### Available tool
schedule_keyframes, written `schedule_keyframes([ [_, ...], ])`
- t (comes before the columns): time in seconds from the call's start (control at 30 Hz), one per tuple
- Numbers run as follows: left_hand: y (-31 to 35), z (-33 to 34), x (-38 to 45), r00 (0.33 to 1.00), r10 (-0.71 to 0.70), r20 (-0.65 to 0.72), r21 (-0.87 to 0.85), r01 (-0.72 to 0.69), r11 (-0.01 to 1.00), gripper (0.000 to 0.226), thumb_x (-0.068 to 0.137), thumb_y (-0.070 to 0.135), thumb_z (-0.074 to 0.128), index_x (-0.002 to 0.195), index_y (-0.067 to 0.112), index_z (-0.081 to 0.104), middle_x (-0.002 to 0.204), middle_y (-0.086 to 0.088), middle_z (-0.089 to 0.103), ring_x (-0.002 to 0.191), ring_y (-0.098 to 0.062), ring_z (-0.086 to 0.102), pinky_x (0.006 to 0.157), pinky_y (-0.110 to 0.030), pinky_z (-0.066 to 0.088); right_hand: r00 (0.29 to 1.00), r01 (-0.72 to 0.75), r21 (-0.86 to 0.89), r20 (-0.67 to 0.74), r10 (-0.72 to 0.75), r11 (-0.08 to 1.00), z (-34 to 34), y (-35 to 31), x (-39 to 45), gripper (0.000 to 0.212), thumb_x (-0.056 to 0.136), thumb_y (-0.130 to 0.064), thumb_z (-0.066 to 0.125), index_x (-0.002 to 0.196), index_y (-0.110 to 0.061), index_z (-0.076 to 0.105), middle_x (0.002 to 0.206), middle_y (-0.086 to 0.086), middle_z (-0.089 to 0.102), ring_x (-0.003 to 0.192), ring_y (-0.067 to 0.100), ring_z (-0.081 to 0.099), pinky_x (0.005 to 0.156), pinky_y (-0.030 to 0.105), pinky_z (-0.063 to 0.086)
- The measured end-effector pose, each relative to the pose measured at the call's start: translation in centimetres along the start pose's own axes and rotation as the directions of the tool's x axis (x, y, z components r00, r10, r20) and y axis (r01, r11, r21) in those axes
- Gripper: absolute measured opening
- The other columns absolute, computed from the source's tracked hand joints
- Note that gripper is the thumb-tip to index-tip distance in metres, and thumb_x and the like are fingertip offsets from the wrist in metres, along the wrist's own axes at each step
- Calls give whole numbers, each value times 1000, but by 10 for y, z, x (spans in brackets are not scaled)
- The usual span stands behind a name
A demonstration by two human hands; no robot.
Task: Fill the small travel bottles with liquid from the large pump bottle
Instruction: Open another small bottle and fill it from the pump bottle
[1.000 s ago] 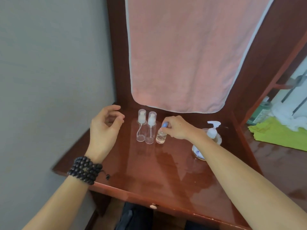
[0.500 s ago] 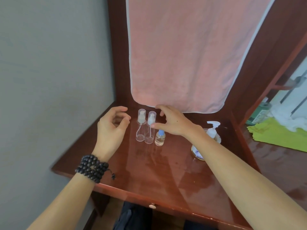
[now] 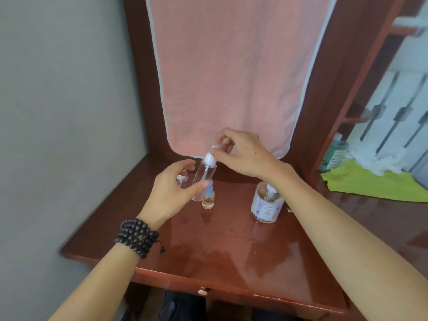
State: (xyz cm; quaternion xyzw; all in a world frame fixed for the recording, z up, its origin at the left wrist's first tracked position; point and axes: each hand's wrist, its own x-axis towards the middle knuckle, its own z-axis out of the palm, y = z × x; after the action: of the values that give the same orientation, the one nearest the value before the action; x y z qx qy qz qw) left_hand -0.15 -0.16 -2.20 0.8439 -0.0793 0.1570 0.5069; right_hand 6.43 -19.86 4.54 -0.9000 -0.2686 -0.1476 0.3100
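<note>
A clear empty spray bottle (image 3: 203, 176) with a white pump top is lifted and tilted above the desk. My right hand (image 3: 240, 156) pinches its clear cap at the top. My left hand (image 3: 172, 193) closes around its lower body. Behind my left hand a second clear spray bottle (image 3: 181, 181) stands, mostly hidden. A tiny blue-capped bottle (image 3: 208, 197) with pale liquid stands just below the lifted one. The large pump bottle (image 3: 266, 202), with a floral label, stands to the right, partly behind my right forearm.
The glossy red-brown desk (image 3: 220, 246) sits against a grey wall on the left. A pink towel (image 3: 227, 72) hangs at the back. To the right lie a green cloth (image 3: 370, 181), a green bottle (image 3: 333, 154) and white fabric.
My right hand let go of the blue-capped bottle, moved to a spray bottle and lifted it by the top. My left hand came in and took its lower body.
</note>
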Motion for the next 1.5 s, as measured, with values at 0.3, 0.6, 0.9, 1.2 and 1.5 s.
schedule_keyframes([
  [0.3, 36, 64, 18, 984, 89, 153, 94, -104, 990, 37, 80, 31, 78, 115, 25, 70, 92, 14, 72, 90, 4, 65, 76, -5, 45, 998, -65, 41, 3, 65, 997, -47, 33, -47, 18, 92, -40, 73, 101, -24, 70, 72, -9, 62, 60, 2, 53, 65, 16, 41],
  [0.6, 19, 76, 16, 991, -15, 131, 52, 8, 999, 30, 82, 25, 76, 112, 27, 68, 95, 14, 72, 96, 0, 66, 93, -32, 53, 962, -271, 114, 15, 271, 956, -93, 58, -75, 26, 86, -39, 78, 88, -24, 56, 69, -4, 68, 65, 10, 57, 67, 28, 46],
  [0.9, 4, 67, 13, 998, -27, 64, -33, 29, 999, 32, 83, 28, 75, 114, 28, 66, 102, 14, 71, 100, -4, 66, 96, -40, 53, 816, -398, -33, 445, 370, 917, 19, 79, -128, 48, 81, -19, 77, 123, -24, 54, 107, 0, 64, 103, 21, 62, 79, 33, 57],
  [1.2, -5, 71, 4, 993, -32, 114, -76, 41, 996, 27, 83, 36, 75, 107, 34, 63, 106, 12, 69, 92, -4, 69, 87, -36, 57, 770, -322, -150, 533, 351, 935, 46, 80, -141, 54, 81, -37, 84, 126, -21, 59, 113, -1, 61, 98, 18, 60, 90, 41, 55],
  [1.5, 9, 83, 1, 979, 160, 125, 47, -166, 985, 39, 79, 28, 80, 115, 29, 64, 104, 12, 64, 95, -1, 61, 80, -11, 46, 927, -363, 302, 27, 373, 881, -23, 47, -95, 33, 95, -54, 63, 101, -23, 70, 73, -4, 75, 55, 9, 65, 65, 29, 56],
])
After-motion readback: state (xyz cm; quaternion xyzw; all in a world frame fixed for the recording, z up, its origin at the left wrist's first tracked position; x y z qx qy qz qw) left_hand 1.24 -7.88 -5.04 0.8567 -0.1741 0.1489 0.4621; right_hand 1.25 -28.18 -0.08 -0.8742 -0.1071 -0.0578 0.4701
